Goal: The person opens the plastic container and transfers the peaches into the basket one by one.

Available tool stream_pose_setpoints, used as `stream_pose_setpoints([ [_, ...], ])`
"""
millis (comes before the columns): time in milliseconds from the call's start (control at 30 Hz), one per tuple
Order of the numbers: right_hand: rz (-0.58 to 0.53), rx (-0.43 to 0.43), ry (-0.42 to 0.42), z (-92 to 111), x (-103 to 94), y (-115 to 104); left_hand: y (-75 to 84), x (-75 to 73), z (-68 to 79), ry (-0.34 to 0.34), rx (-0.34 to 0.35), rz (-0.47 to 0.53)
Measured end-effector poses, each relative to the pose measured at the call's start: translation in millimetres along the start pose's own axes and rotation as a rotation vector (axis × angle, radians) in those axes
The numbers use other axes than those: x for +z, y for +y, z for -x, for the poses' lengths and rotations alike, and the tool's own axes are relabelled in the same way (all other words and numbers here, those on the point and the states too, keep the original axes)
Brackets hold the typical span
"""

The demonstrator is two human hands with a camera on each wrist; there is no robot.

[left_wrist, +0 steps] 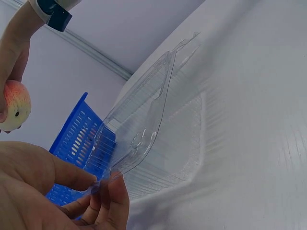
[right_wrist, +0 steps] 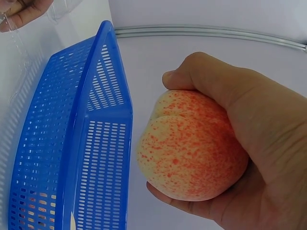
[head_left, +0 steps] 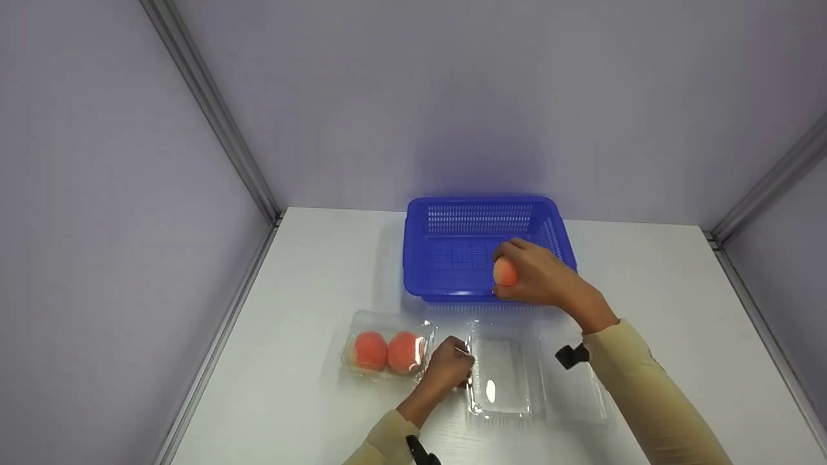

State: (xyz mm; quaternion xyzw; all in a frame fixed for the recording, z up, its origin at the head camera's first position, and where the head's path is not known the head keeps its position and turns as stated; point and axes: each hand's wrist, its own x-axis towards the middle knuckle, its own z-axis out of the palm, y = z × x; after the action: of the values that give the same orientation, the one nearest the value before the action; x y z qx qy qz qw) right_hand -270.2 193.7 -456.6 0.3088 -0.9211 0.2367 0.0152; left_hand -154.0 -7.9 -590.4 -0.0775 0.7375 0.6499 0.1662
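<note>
My right hand [head_left: 536, 274] grips a red-speckled peach [right_wrist: 192, 148] above the front right part of the blue basket [head_left: 446, 298]. Its fingers and thumb wrap round the fruit, as the right wrist view shows. Down on the table, my left hand [head_left: 449, 363] pinches the edge of a clear plastic clamshell box [left_wrist: 158, 110] between thumb and fingers. That box stands with its lid folded out to the right. Just left of this hand lies another clear box [head_left: 362, 318] with two peaches [head_left: 387, 352] inside, seen through the plastic.
The white table [head_left: 291, 278] meets a pale back wall [head_left: 362, 129], with side walls left and right. Near the back wall sits the slotted basket, behind both boxes. The unfolded lid [head_left: 575, 394] lies under my right forearm.
</note>
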Motion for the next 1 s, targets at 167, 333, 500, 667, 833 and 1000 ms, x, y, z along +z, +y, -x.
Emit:
stream_pose_setpoints([
  [167, 0.003, 0.014, -0.002, -7, 1.5, 1, -1.9, -0.9, 0.0, -0.004, 0.007, 0.01],
  [333, 0.006, 0.035, -0.006, -14, 2.1, 2, -1.0, -2.0, 0.8, 0.005, 0.012, -0.008],
  [500, 0.004, 0.033, -0.001, -20, 3.3, 5, 0.5, -1.8, 3.1, 0.001, -0.009, -0.006],
  [667, -0.007, 0.066, -0.017, -25, 3.8, 9, 0.6, -1.0, 3.6, 0.003, 0.003, -0.01],
  [833, -0.01, 0.112, -0.041, -29, 6.3, 16, 0.6, -0.9, 3.3, 0.001, 0.011, -0.014],
  [1000, -0.021, 0.129, -0.049, -33, 9.0, 23, 0.7, 1.1, 3.4, -0.008, 0.001, -0.001],
])
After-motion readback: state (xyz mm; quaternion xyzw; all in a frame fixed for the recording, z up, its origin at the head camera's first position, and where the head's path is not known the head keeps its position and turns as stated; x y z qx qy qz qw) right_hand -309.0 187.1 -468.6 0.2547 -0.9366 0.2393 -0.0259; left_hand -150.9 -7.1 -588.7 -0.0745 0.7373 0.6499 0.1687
